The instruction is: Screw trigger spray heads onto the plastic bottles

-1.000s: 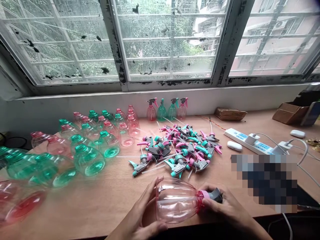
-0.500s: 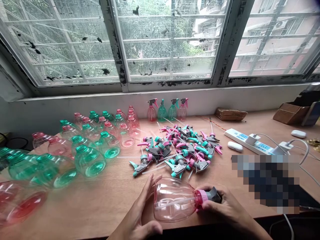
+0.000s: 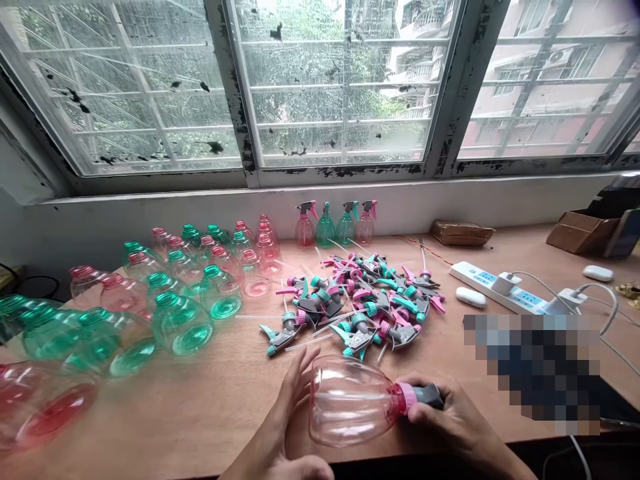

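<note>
A clear pink spray bottle (image 3: 353,403) lies on its side above the near edge of the table, its base towards the left. My right hand (image 3: 455,407) is closed round the grey spray head (image 3: 427,396) and pink collar at its neck. By the base, my left hand (image 3: 280,420) is open, thumb and fingers spread apart; whether its fingertips touch the plastic I cannot tell. Just beyond the bottle lies a heap of loose trigger spray heads (image 3: 360,293) in grey, pink and teal, with thin clear tubes.
Many open pink and green bottles, such as a green bottle (image 3: 183,327), stand on the left of the table (image 3: 200,413). Several bottles with heads, one green (image 3: 345,227), line the wall. On the right are a power strip (image 3: 495,287), a white case (image 3: 471,297) and a cardboard box (image 3: 575,230).
The spray bottle has turned slightly about its length in my right hand, and its grey head shows a different side. My left thumb has moved down, away from the base.
</note>
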Action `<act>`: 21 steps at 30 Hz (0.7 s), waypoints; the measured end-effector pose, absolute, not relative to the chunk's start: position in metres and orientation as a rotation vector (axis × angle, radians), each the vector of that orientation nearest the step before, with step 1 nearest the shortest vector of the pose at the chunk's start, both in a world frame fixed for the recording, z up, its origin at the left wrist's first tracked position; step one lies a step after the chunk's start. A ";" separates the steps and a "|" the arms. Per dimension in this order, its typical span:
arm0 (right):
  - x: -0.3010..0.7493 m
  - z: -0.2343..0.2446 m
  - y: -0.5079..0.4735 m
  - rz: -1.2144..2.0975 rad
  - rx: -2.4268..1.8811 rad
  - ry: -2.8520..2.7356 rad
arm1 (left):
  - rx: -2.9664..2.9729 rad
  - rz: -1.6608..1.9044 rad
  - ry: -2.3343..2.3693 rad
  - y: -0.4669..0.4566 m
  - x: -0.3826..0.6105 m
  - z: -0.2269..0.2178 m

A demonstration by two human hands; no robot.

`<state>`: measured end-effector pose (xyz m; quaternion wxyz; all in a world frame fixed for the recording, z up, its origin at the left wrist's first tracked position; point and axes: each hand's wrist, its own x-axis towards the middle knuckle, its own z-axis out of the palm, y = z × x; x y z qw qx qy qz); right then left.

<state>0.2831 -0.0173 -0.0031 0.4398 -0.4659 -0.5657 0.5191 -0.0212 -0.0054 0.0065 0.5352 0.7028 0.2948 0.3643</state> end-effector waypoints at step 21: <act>0.298 0.004 -0.033 1.453 -1.182 -1.272 | 1.627 0.814 0.612 -0.014 -0.018 0.026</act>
